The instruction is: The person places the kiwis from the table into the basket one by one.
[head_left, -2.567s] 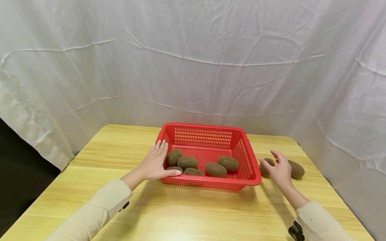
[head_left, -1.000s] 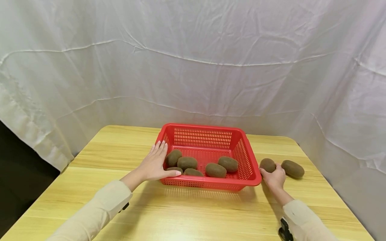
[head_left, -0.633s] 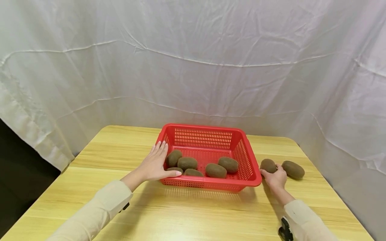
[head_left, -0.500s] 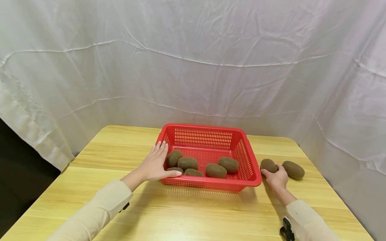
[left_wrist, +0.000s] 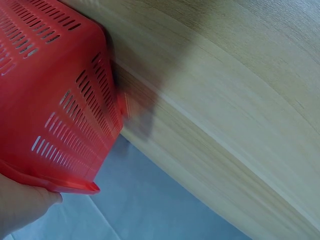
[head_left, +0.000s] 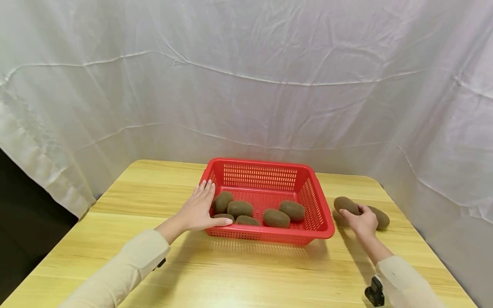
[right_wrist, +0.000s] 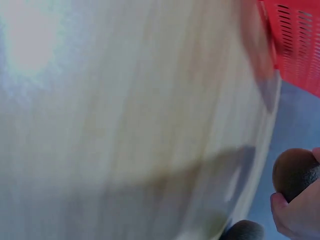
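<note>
At the basket's front left corner, my left hand (head_left: 198,209) rests on the rim with straight fingers on the left side and the thumb along the front. The red plastic basket (head_left: 269,230) has slotted walls; several brown kiwis (head_left: 239,208) lie inside, mostly at the left and front. To its right, my right hand (head_left: 362,220) pinches a kiwi (head_left: 345,205) between thumb and fingers, held over the table with a shadow below. A second kiwi (head_left: 381,217) lies just behind that hand, partly hidden. The right wrist view also has the held kiwi (right_wrist: 295,172) at its right edge.
The light wooden table (head_left: 231,273) carries the basket near its back edge. White cloth (head_left: 246,85) hangs behind and along both sides. A dark area (head_left: 27,239) shows past the table's left edge.
My right hand has gone from open above the kiwis to gripping the nearer one, then has raised it and shifted slightly right. My left hand and the basket have stayed put.
</note>
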A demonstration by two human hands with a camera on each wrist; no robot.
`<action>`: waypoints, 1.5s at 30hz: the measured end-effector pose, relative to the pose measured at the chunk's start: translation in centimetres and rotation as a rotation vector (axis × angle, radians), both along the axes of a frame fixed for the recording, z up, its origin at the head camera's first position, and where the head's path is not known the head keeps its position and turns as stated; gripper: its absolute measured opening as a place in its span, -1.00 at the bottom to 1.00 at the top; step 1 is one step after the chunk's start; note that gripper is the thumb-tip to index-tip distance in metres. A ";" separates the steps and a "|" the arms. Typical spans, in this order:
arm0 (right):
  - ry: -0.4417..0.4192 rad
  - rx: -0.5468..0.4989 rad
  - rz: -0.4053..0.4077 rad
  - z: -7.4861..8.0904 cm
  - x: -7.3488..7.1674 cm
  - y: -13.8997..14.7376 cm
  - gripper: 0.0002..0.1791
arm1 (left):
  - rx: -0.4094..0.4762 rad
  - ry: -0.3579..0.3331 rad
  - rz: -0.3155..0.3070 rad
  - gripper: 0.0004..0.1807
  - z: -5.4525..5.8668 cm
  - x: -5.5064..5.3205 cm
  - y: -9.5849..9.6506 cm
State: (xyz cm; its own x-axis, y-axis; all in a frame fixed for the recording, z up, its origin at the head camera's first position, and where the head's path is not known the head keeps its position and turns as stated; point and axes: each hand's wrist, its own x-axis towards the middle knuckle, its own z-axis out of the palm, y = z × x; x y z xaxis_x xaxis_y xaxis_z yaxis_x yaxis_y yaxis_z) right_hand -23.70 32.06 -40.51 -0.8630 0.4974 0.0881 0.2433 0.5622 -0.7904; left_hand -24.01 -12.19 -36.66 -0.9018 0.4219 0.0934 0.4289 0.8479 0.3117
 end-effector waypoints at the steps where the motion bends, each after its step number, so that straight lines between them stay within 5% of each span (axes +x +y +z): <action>1: 0.007 0.006 0.009 0.2 0.0 0.0 -0.33 | -0.002 0.000 0.000 0.26 0.0 0.0 0.0; 9: 0.065 0.026 0.040 1.9 0.0 -0.6 -0.35 | -0.026 0.000 0.007 0.28 0.0 0.0 0.1; 29: 0.157 -0.170 0.126 5.3 -0.2 -2.7 -0.34 | -0.032 -0.018 0.014 0.30 0.0 0.0 0.1; 45: 0.271 -0.301 0.393 6.1 -0.9 -4.2 -0.36 | -0.037 -0.024 0.015 0.28 0.2 0.1 0.1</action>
